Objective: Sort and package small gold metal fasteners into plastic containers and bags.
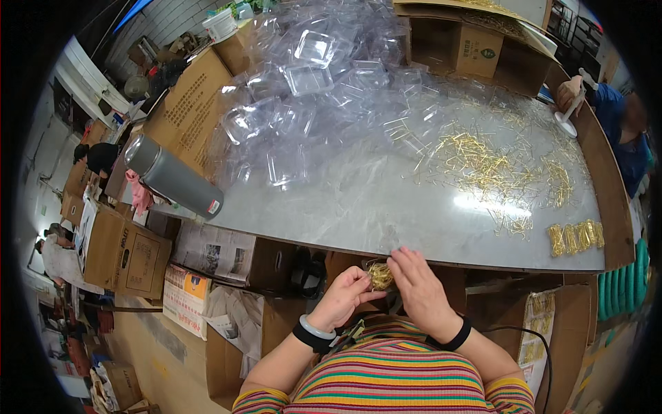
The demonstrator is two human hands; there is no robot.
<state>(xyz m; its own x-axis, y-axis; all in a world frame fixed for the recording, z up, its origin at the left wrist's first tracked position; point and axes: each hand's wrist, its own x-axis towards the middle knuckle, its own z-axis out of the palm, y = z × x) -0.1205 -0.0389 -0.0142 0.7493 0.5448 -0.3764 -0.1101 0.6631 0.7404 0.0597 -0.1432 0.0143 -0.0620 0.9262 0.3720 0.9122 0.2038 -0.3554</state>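
Observation:
A small bundle of gold wire hooks (380,276) is between my two hands, just off the table's near edge. My left hand (343,298) is closed on its left side, thumb and fingers pinching it. My right hand (422,286) lies against its right side with fingers fairly straight and close together, and its thumb is mostly hidden. On the table's right side lies a loose pile of gold wire hooks (476,159). A row of bundled hooks (576,237) sits by the near right corner.
Clear plastic boxes (303,79) heap over the back left of the grey table (331,207). A grey bottle (172,176) lies tilted at the left edge. Cardboard boxes (476,52) stand at the back. Another person (620,131) is at the far right. A black cable (541,338) hangs beside my right arm.

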